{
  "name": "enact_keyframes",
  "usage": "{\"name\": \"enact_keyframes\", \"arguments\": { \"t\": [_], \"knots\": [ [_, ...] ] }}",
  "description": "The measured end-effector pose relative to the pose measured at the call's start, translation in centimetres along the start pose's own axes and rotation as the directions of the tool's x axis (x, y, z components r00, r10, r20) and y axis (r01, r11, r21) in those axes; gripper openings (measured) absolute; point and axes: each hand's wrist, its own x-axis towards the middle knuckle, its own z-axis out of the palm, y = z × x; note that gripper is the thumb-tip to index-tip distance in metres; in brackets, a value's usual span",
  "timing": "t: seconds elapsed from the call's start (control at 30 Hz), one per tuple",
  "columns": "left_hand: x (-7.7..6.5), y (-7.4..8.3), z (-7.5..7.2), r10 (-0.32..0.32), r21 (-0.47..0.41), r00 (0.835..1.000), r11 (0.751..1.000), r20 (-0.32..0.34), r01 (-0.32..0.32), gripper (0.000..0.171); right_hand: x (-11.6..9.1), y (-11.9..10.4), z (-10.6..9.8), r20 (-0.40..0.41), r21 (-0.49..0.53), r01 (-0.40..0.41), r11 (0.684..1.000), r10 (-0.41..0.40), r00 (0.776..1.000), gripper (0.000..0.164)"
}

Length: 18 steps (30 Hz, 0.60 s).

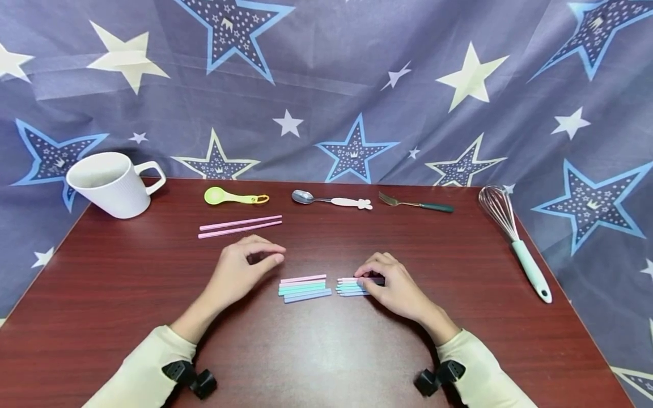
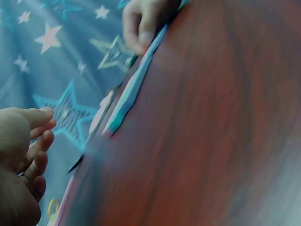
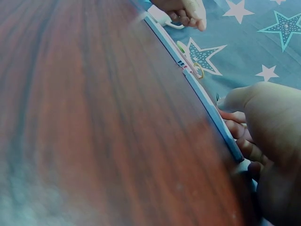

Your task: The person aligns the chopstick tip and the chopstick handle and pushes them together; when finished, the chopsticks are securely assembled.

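Two side-by-side rows of short coloured sticks lie on the table: a left row (image 1: pixel 304 289) and a right row (image 1: pixel 349 287), each with pink, teal and blue ones. My right hand (image 1: pixel 393 286) is over the right row, its thumb and fingers curled at a pink stick (image 1: pixel 347 279) on the far side. The fingers hide that row's right end. Up and left of the left row hovers my left hand (image 1: pixel 245 269), thumb and forefinger apart with nothing between them. In the left wrist view the left hand (image 2: pixel 23 155) shows loosely bent fingers.
Behind the left hand lie two long pink chopsticks (image 1: pixel 240 226). Along the back stand a white mug (image 1: pixel 114 187), a green measuring spoon (image 1: pixel 229 196), a spoon (image 1: pixel 331 200) and a fork (image 1: pixel 415 204). A whisk (image 1: pixel 515 243) lies at the right edge. A starred cloth (image 1: pixel 326 85) hangs behind.
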Motion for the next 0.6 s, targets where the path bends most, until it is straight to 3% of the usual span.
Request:
{"name": "enact_keyframes", "arguments": {
  "t": [0.23,0.47,0.6],
  "knots": [
    [-1.1,0.9,2.3,-0.028,0.027,0.995,0.999,0.094,0.026,0.014,0.1,0.0,0.3,0.001,0.004,0.002,1.0,-0.002,1.0,0.014],
    [-1.8,0.8,3.4,-0.042,0.083,0.992,0.996,0.12,0.032,0.018,0.1,-0.1,0.2,0.001,-0.001,0.014,1.0,-0.014,1.0,0.013],
    [-2.0,0.7,3.9,-0.016,0.105,0.991,0.994,0.133,0.002,0.019,-0.1,-0.1,0.1,-0.013,-0.006,0.02,1.0,-0.02,1.0,0.014]
  ]
}}
